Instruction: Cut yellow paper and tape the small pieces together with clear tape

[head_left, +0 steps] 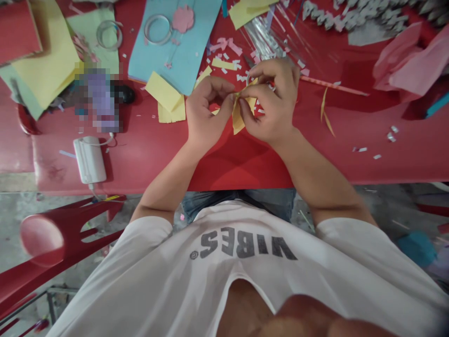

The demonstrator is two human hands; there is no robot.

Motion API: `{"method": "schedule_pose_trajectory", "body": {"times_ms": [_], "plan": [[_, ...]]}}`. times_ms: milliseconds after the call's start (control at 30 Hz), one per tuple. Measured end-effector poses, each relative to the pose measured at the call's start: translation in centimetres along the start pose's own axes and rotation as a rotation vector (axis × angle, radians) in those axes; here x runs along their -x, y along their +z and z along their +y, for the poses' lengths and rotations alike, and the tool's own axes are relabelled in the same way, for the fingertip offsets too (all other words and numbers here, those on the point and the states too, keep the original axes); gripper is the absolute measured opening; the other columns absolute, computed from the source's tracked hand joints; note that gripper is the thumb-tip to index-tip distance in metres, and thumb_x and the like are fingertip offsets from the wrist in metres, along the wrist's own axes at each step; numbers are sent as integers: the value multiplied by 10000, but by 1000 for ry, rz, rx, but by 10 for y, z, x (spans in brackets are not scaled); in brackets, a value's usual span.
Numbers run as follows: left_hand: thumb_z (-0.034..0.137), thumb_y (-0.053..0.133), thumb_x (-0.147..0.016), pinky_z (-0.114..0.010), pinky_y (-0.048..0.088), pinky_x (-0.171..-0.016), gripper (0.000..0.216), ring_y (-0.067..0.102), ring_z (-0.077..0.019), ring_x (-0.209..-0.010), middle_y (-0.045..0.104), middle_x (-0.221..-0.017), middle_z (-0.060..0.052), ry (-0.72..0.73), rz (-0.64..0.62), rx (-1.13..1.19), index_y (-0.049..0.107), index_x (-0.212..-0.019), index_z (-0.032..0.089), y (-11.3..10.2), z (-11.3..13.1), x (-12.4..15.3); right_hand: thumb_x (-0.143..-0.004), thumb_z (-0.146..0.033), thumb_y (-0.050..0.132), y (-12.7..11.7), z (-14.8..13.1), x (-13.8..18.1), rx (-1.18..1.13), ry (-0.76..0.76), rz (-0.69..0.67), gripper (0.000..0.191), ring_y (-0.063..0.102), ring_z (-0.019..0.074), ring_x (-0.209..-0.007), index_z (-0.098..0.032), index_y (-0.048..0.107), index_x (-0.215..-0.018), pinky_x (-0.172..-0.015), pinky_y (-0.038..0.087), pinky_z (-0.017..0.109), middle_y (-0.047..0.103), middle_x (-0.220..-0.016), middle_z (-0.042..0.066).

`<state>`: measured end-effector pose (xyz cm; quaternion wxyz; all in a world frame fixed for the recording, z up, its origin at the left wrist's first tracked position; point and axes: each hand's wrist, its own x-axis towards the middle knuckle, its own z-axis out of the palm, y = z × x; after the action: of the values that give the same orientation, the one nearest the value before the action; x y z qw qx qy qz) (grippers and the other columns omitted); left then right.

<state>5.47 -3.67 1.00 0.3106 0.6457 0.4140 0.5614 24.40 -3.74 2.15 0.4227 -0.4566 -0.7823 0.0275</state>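
Both hands pinch one piece of yellow paper (pixel 239 120) above the near part of the red table. My left hand (pixel 206 110) is closed, thumb and forefinger gripping the gathered middle of the paper. From the other side, my right hand (pixel 275 103) pinches the same spot between its fingertips. Folds of the paper hang below the fingers and spread to the right behind the thumb. Just left of my left hand lie yellow paper squares (pixel 164 93), partly overlapping. White and pink paper scraps (pixel 242 77) are scattered beyond the hands.
Blue paper (pixel 168 56) carries a roll of tape (pixel 157 29) and a pink paper flower (pixel 183 18). A white power bank (pixel 90 160) with a cable lies at left. To the right are a striped straw (pixel 335 85) and pink tissue paper (pixel 412 61). A red chair (pixel 70 234) stands lower left.
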Motion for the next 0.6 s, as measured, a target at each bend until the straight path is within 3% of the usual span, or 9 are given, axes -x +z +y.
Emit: {"method": "schedule_pose_trajectory", "body": {"times_ms": [133, 333, 500, 600], "plan": [[685, 639, -944, -420, 638, -894, 426, 730, -202, -967, 598, -973, -23, 39, -43, 10, 603, -1082, 284, -1, -4, -1, -962, -495, 645, -1, 1, -3, -54, -91, 68, 126, 642, 313, -1053, -379, 670, -1003, -1038, 457, 610, 662, -1297, 12], [685, 601, -968, -388, 633, -828, 419, 717, -172, -917, 592, -954, -11, 84, -39, -15, 596, -1081, 281, 0, -2, -1, -970, -522, 616, -4, -1, -3, -131, 81, -106, 130, 622, 372, -1173, -402, 664, -951, -1111, 373, 682, 650, -1314, -11], [650, 615, -979, -317, 603, -695, 370, 667, -126, -810, 650, -917, -8, 186, -33, -56, 613, -1050, 286, 0, -5, -4, -954, -504, 629, 2, 2, -1, -117, -64, 35, 177, 637, 364, -1088, -328, 635, -976, -1036, 435, 685, 627, -1296, 46], [631, 613, -989, -342, 608, -721, 349, 672, -139, -813, 644, -921, -10, 174, -35, -60, 615, -1044, 286, 0, -2, -3, -960, -499, 641, 2, 1, -2, -113, -20, -7, 176, 624, 371, -1133, -325, 617, -960, -1062, 430, 687, 615, -1310, 48]]}}
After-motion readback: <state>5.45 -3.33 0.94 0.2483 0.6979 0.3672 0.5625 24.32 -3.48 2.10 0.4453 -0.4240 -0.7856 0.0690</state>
